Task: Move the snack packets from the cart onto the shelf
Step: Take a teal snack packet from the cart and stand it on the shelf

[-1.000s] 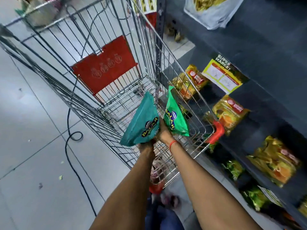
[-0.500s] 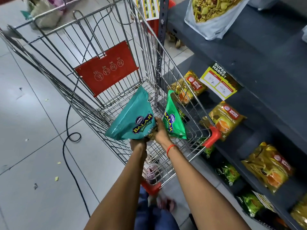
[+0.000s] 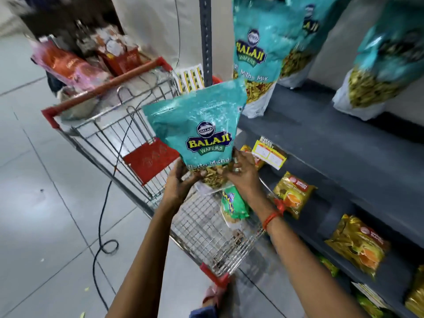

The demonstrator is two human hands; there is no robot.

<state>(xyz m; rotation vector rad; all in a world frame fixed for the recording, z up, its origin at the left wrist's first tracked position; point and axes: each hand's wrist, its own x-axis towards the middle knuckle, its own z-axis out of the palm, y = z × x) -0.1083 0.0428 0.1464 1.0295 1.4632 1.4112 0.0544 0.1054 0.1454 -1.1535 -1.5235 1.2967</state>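
Both hands grip the teal packet (image 3: pixel 195 136) by its lower edge: left hand (image 3: pixel 181 180) and right hand (image 3: pixel 241 173) closed on it, upright above the cart (image 3: pixel 142 138), just beside the shelf (image 3: pixel 309 125). My worry: held only at the base, the top could flop over or knock the standing packet (image 3: pixel 254 49) alongside. A green packet (image 3: pixel 232 204) remains in the cart. Fingertips partly hidden; far shelf packets blurred.

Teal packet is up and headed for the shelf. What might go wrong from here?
Both hands, left hand and right hand, pinch only the teal packet by its bottom edge, so it may flop over. Standing packets crowd the shelf; a nudge could topple them. The green packet remains in the cart.
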